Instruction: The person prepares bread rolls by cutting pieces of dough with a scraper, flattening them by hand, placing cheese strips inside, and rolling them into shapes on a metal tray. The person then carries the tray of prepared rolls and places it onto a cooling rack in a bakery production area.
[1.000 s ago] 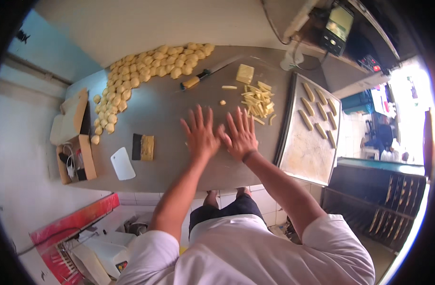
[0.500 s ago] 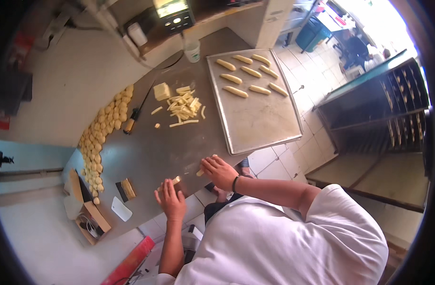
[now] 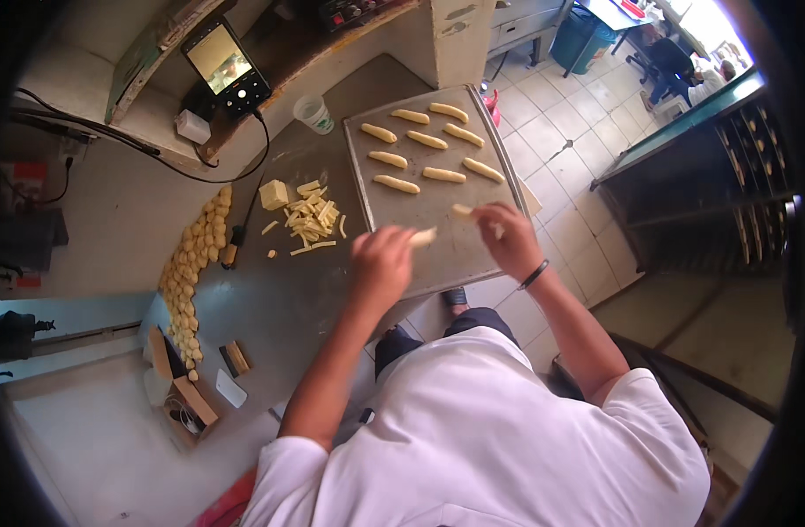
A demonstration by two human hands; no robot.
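Note:
My left hand (image 3: 382, 266) is over the near left edge of a metal baking tray (image 3: 458, 262). Its fingers are closed on a pale dough stick (image 3: 423, 236) that pokes out to the right. Over the tray's near right part, my right hand (image 3: 510, 243) pinches another dough stick (image 3: 462, 210), whose end shows to the left of the fingers. Several finished-looking dough sticks (image 3: 444, 175) lie apart in rows on the far part of the tray. Cut yellow strips, probably cheese (image 3: 311, 216), are heaped on the table beside a yellow block (image 3: 273, 195).
Dough balls (image 3: 191, 255) line the table's left side. A dark-handled knife (image 3: 233, 246) lies beside them. Nearer are a white scraper (image 3: 231, 388), a wooden-handled scraper (image 3: 236, 358) and a cardboard box (image 3: 189, 406). A plastic cup (image 3: 313, 114) stands behind; a tray rack (image 3: 710, 176) is right.
Both hands were flat on dough pieces at the table's near edge. They have lifted and moved right over the tray, each now holding a dough stick. My view has shifted too.

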